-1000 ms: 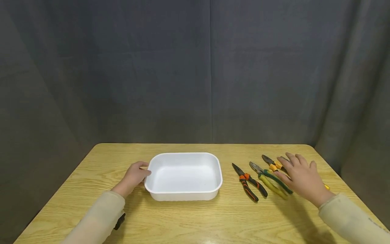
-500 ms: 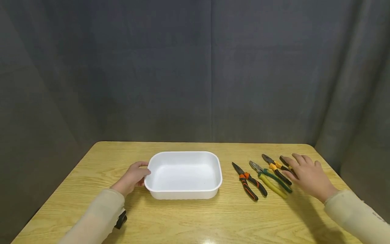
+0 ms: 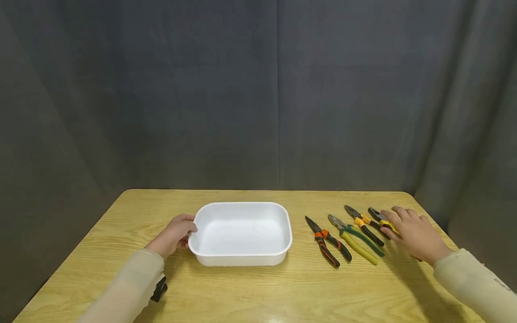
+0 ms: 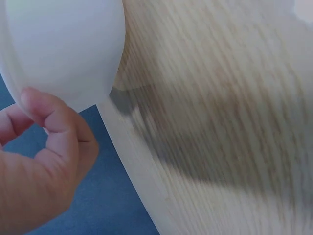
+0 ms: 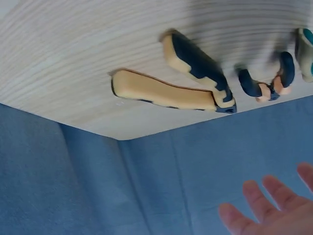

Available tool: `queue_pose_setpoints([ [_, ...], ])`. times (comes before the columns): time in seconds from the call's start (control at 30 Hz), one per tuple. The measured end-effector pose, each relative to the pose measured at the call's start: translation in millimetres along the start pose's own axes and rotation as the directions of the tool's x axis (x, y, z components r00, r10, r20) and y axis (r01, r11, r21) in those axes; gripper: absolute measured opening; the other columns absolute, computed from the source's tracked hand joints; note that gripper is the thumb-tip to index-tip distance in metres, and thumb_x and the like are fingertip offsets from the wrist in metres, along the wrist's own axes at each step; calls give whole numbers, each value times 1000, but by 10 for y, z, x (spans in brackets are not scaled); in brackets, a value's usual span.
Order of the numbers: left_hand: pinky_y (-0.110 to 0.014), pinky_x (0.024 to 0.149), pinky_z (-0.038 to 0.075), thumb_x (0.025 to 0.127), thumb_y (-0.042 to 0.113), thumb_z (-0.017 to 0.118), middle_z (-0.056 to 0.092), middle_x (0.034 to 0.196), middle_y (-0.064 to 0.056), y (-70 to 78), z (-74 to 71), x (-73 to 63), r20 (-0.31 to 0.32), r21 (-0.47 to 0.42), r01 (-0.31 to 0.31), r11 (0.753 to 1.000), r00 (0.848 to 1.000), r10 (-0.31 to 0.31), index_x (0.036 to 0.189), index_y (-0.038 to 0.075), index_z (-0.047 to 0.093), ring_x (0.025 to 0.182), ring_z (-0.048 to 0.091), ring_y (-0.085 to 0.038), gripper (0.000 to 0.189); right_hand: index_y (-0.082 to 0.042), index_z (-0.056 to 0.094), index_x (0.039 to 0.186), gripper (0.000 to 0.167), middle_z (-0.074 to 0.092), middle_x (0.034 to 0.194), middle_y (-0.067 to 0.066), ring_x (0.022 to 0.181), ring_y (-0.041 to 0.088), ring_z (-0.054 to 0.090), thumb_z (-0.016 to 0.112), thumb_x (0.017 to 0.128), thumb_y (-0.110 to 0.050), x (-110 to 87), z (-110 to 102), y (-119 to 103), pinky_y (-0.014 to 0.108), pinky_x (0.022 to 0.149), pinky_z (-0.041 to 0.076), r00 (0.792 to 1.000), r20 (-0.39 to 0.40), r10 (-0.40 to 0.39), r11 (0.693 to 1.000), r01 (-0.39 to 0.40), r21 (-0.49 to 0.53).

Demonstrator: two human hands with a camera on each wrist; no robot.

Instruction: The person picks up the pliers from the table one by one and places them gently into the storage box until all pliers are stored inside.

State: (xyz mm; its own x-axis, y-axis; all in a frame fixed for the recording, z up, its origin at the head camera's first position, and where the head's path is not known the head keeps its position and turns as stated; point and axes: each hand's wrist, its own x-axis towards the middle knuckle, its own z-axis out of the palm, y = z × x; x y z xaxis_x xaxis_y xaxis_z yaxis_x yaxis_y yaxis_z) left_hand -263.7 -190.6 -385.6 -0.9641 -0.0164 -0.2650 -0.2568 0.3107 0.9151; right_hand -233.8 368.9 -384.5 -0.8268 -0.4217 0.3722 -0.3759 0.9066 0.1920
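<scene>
A white rectangular plastic tub (image 3: 242, 260) sits on the table, left of centre. My left hand (image 3: 173, 235) grips its left rim, thumb on top and fingers beneath; the left wrist view shows the bent fingers (image 4: 63, 132) at the rim. Over on the right, my right hand (image 3: 418, 235) hovers with spread fingers above the rightmost pliers (image 3: 377, 214), hiding most of their handles. In the right wrist view these pliers (image 5: 166, 90) lie apart from the hand, their yellow-and-black handles splayed.
Three more pliers lie left of the right hand: yellow-and-black ones (image 3: 365, 226), green-and-yellow ones (image 3: 355, 237) and orange-and-black long-nose ones (image 3: 327, 242). A dark grey curtain (image 3: 278, 98) hangs behind the wooden table (image 3: 250, 296).
My right hand has moved rightward and slightly lower, uncovering the heads of the rightmost pliers. The left hand keeps its grip on the tub, which stays in place.
</scene>
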Motion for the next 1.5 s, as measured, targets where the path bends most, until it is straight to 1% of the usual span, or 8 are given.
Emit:
queue_pose_setpoints([
  [0.1, -19, 47, 43, 87, -1, 47, 52, 99, -21, 29, 0, 1, 3, 9, 3, 1000, 1000, -3, 136, -12, 36, 54, 47, -13, 51, -3, 57, 126, 47, 54, 118, 27, 98, 46, 56, 72, 87, -25, -9, 34, 46, 61, 70, 45, 1000, 5, 4, 1000, -4, 11],
  [0.27, -21, 47, 44, 87, -1, 46, 54, 103, -23, 9, 33, 24, -12, 2, -4, 1000, 1000, 4, 136, -12, 38, 55, 49, -14, 51, -2, 56, 128, 49, 53, 120, 29, 101, 48, 55, 73, 86, -23, -24, 78, 119, 63, 73, 44, 999, 34, 21, 999, -22, 39],
  [0.53, -19, 45, 43, 86, -2, 47, 55, 100, -23, -25, 50, 61, -13, -28, -24, 999, 1000, 24, 136, -12, 37, 52, 49, -12, 52, -1, 56, 128, 50, 53, 120, 29, 101, 48, 55, 74, 85, -20, -37, 160, 247, 64, 76, 45, 999, 53, 12, 999, -15, 48],
  [0.7, -19, 44, 43, 86, -3, 48, 56, 93, -19, -34, 19, 63, -24, -26, -24, 999, 999, 24, 136, -11, 37, 49, 48, -12, 52, -1, 58, 127, 50, 55, 118, 27, 101, 47, 56, 75, 84, -20, -10, 200, 308, 64, 77, 45, 999, 28, -23, 999, 22, 35],
  [0.83, -21, 46, 44, 87, -2, 48, 56, 95, -21, -27, -5, 53, -25, -20, -30, 999, 999, 29, 136, -11, 37, 52, 49, -13, 51, -2, 58, 127, 51, 55, 118, 26, 101, 46, 56, 75, 84, -22, 4, 215, 351, 64, 79, 45, 999, 30, -43, 999, 43, 25],
  [1.03, -21, 46, 43, 87, -2, 48, 56, 96, -23, -16, -9, 44, -20, -20, -36, 999, 999, 35, 136, -11, 36, 53, 50, -14, 51, -2, 54, 132, 53, 52, 123, 28, 104, 48, 54, 71, 88, -25, -19, 270, 413, 65, 84, 43, 993, 116, -11, 997, 2, 75],
  [1.23, -20, 46, 43, 87, -2, 49, 57, 96, -23, -19, -8, 38, -17, -24, -31, 999, 999, 31, 137, -11, 36, 52, 50, -14, 52, -2, 49, 137, 58, 48, 128, 30, 108, 50, 51, 68, 91, -32, -64, 328, 457, 64, 83, 44, 975, 223, 20, 984, -59, 167],
  [1.5, -21, 46, 45, 88, -2, 50, 58, 95, -22, -11, 2, 46, -6, -21, -20, 1000, 1000, 20, 138, -9, 35, 51, 52, -14, 53, -2, 44, 139, 63, 42, 131, 35, 109, 56, 48, 68, 90, -34, -70, 369, 499, 65, 82, 44, 960, 278, 18, 965, -90, 246],
])
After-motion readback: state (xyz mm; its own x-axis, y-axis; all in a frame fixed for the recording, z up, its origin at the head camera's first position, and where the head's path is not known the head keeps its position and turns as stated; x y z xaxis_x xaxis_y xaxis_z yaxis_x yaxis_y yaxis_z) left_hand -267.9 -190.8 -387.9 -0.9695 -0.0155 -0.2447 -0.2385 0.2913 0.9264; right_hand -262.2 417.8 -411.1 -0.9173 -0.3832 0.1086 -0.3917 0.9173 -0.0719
